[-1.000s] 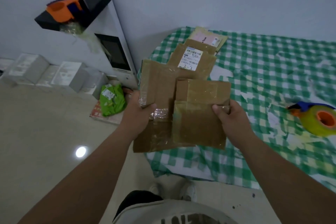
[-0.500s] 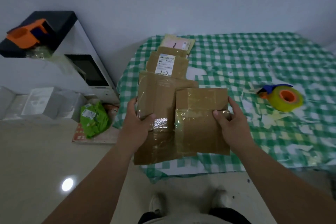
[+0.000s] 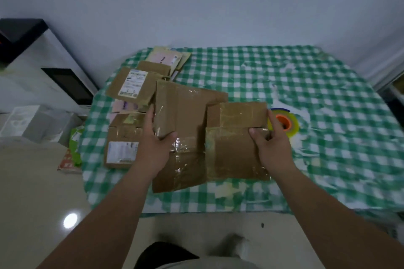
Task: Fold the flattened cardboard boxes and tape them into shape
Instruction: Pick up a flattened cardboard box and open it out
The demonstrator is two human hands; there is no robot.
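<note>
Nearest, the left hand (image 3: pixel 156 148) gripped the larger flattened cardboard box (image 3: pixel 183 137), thumb curled over its glossy, tape-wrinkled front and fingers behind its left edge. Beside it, the right hand (image 3: pixel 272 144) pinched the smaller flattened box (image 3: pixel 236 142), thumb on the taped seam, fingers along its right edge; this brown piece overlapped the larger one's right side. Both were held above the near part of the green-and-white checked tablecloth (image 3: pixel 328 159). Just beyond the right hand's fingers lay a yellow tape roll (image 3: pixel 288 124) with an orange core, partly hidden by them. To the left lay a labelled flat box (image 3: pixel 122 146), and farther back a stack of flattened cartons (image 3: pixel 135 85) and pale mailers (image 3: pixel 166 59).
</note>
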